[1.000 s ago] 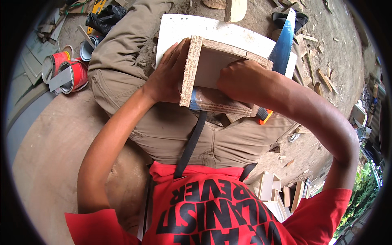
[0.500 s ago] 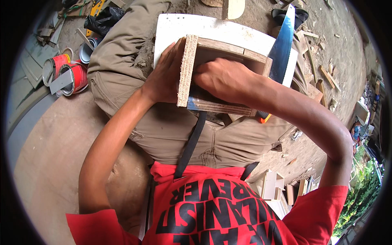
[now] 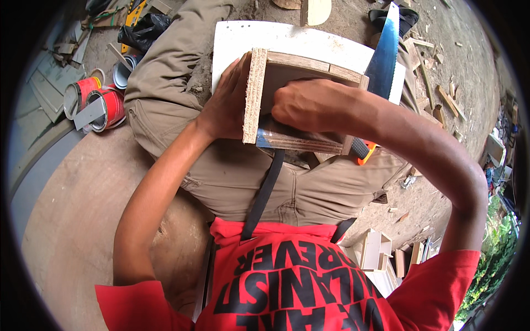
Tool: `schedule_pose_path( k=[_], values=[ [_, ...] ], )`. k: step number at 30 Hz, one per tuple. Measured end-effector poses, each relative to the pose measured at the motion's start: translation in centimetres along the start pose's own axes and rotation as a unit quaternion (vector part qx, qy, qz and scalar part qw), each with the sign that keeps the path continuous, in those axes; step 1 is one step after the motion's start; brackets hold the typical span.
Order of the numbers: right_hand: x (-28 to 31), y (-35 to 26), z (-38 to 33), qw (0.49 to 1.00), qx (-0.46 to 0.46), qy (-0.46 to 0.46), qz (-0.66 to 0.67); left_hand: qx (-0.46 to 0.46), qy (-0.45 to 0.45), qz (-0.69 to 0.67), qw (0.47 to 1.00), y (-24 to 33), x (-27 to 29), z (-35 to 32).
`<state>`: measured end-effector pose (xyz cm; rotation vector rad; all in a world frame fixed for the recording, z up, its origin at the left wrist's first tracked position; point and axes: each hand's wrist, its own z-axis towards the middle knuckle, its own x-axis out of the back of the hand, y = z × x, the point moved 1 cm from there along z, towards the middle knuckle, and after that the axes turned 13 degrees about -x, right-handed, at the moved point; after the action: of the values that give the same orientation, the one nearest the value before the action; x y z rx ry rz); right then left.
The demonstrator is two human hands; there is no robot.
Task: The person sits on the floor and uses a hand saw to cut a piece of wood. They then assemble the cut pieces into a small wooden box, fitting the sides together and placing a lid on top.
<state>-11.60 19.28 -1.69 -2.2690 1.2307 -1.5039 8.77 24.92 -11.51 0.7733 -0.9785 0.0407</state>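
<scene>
An open-topped wooden box (image 3: 301,144) with rough-cut edges rests in front of me, over a white board (image 3: 287,36). My left hand (image 3: 227,107) grips the box from outside, its palm and fingers along the left wall (image 3: 253,96). Inside the box, my right hand (image 3: 303,105) is curled like a fist. Its fingertips are hidden, so whatever it may hold does not show. A handsaw (image 3: 385,58) with a blue blade lies by the box's right side. Its black and orange handle (image 3: 361,151) shows beneath my right forearm.
Red paint cans (image 3: 107,110) and a black plastic bag (image 3: 144,30) are at the left. Wood offcuts (image 3: 450,102) litter the ground at the right. A rounded piece of wood (image 3: 316,12) stands beyond the white board. Small wooden boxes (image 3: 376,248) lie near my right side.
My right hand has shifted a little to the right inside the box, away from the left wall. My left hand keeps its place on the box. The whole view has shifted slightly.
</scene>
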Motion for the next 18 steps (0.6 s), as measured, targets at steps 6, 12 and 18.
schedule_pose_path(
  k=[6,12,18],
  values=[
    [1.1,0.0,-0.6,0.994,-0.003,-0.061,-0.091,-0.017,0.0,0.014,1.0,0.1,0.1,-0.1],
    [1.0,0.3,-1.1,0.996,-0.017,-0.07,-0.049,-0.02,0.022,-0.015,0.999,0.2,0.0,0.0],
    [1.1,0.1,-1.2,0.985,-0.055,-0.122,-0.112,-0.023,0.015,-0.004,1.0,0.1,-0.1,-0.3]
  ],
)
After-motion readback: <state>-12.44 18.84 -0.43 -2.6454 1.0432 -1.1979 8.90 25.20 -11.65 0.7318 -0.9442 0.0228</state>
